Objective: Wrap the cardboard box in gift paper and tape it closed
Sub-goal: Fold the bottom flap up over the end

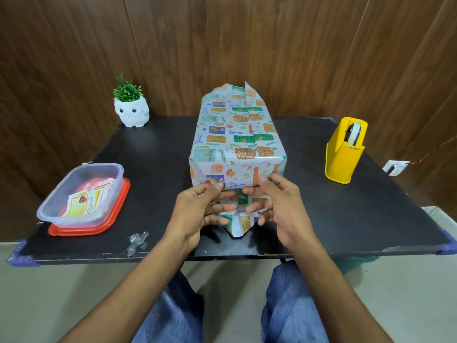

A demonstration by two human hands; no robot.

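The box [235, 134] stands in the middle of the black table [153, 149], covered in white gift paper printed with green, orange and blue parcels. A seam runs down its top. The paper at the far end sticks up loose. At the near end a top flap is folded down and a pointed bottom flap [237, 226] lies on the table. My left hand [197, 209] and my right hand [277, 206] press the folded paper against the near face, thumbs on the flap, fingers pointing at each other. No cardboard shows.
A yellow tape dispenser [343, 152] stands at the right. A clear tub [81, 191] of stickers sits on red lids at the left. Crumpled clear tape [137, 240] lies near the front edge. A white owl planter [131, 107] stands at the back left.
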